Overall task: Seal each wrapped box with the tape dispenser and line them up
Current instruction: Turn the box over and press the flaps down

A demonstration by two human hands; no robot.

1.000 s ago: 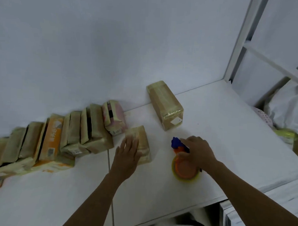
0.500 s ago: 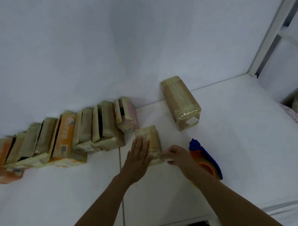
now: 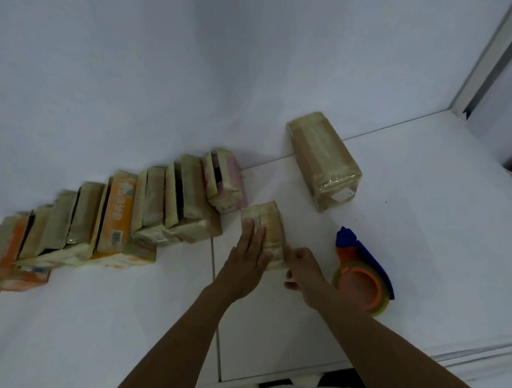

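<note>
Tape dispenser (image 3: 362, 283) is found at 3 o'clock of the right hand (image 3: 304, 270), curled (grip unclear) at the near end of the small wrapped box (image 3: 269, 223), laid 12-to-6 and pressed down by the flat left hand (image 3: 247, 255).

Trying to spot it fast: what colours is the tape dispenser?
The tape dispenser is orange with a blue handle, holding yellowish tape; best seen in the head view.
</note>
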